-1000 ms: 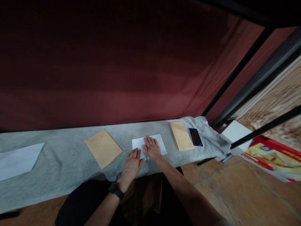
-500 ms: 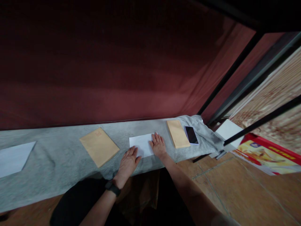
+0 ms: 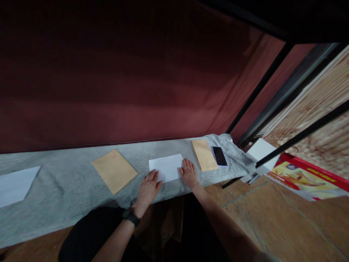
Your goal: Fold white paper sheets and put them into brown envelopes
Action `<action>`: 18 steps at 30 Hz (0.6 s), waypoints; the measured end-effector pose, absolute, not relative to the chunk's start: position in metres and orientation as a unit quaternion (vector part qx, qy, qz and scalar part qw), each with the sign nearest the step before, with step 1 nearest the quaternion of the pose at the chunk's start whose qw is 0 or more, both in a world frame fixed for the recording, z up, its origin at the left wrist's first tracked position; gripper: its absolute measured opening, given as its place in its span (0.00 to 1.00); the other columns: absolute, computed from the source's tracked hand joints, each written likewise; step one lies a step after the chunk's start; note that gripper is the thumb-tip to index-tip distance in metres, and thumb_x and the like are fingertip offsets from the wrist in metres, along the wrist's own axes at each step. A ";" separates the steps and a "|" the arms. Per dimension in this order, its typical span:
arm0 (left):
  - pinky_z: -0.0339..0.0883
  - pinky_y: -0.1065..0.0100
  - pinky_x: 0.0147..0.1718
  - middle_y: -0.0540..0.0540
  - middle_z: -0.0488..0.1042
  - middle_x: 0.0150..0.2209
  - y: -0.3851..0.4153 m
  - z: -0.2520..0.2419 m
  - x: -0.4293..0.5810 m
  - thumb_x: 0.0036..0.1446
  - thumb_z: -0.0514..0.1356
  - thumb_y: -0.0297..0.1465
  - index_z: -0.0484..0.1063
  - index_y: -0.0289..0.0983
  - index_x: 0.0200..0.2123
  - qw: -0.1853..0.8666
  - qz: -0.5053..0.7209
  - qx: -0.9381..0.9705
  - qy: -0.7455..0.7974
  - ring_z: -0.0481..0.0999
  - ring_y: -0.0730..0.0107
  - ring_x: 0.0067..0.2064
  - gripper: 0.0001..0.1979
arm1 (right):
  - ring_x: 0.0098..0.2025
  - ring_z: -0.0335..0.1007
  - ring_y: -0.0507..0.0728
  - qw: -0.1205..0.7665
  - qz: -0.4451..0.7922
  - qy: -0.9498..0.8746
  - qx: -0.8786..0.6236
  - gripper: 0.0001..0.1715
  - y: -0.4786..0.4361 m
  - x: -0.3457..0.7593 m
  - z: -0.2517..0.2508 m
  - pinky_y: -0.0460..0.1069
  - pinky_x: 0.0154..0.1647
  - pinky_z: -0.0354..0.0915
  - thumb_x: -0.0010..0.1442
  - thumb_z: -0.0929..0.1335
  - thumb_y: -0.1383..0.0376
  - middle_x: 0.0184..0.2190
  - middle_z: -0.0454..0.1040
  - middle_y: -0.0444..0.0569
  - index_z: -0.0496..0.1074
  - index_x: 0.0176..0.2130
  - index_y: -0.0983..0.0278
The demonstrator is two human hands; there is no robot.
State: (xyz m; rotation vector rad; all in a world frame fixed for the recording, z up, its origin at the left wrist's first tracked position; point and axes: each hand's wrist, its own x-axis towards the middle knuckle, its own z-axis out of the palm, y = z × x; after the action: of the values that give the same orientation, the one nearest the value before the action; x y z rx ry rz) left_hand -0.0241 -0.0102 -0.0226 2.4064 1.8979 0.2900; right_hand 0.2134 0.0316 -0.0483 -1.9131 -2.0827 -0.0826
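A white sheet of paper lies flat on the grey cloth in front of me. My left hand rests open on its left near corner, palm down. At the sheet's right edge, my right hand lies flat with fingers stretched out. Just right of that hand is a tan envelope stack, and beside it a dark-screened phone. Another tan envelope sits turned at an angle, left of my left hand.
The long narrow surface under the grey cloth runs along a dark red wall. More white paper lies at the far left. Past the right end are a white box, black metal bars and a red and yellow box.
My right hand has slid right across the white sheet to its right edge, uncovering more of it. My left hand has barely moved. The view has shifted slightly.
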 end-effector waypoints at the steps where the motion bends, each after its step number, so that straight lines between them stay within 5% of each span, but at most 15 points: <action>1: 0.62 0.53 0.64 0.34 0.66 0.67 -0.009 -0.023 -0.022 0.69 0.49 0.37 0.66 0.33 0.64 0.029 0.100 0.778 0.619 0.67 0.52 0.67 0.25 | 0.72 0.54 0.65 0.154 -0.030 -0.726 -0.669 0.33 0.028 0.211 -0.047 0.62 0.70 0.51 0.75 0.57 0.57 0.70 0.58 0.62 0.58 0.70 0.73; 9: 0.53 0.53 0.70 0.35 0.58 0.71 -0.011 -0.039 0.005 0.70 0.43 0.35 0.58 0.28 0.69 0.025 0.130 0.819 0.558 0.55 0.56 0.73 0.29 | 0.72 0.55 0.60 0.168 0.002 -0.814 -0.557 0.29 -0.003 0.169 -0.050 0.59 0.72 0.50 0.75 0.56 0.63 0.71 0.58 0.51 0.59 0.70 0.63; 18: 0.48 0.53 0.71 0.33 0.55 0.72 -0.014 -0.047 -0.001 0.70 0.44 0.39 0.55 0.27 0.71 0.004 0.096 0.774 0.626 0.53 0.56 0.74 0.32 | 0.70 0.58 0.63 0.185 -0.042 -0.782 -0.594 0.31 -0.008 0.187 -0.052 0.58 0.71 0.51 0.74 0.59 0.57 0.70 0.60 0.56 0.60 0.70 0.68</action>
State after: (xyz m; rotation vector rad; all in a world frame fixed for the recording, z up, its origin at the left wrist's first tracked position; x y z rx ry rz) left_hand -0.0010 -0.0141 -0.0466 2.4262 1.9604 0.3018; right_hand 0.1874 -0.0082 -0.0521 -1.6727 -2.2033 -0.1197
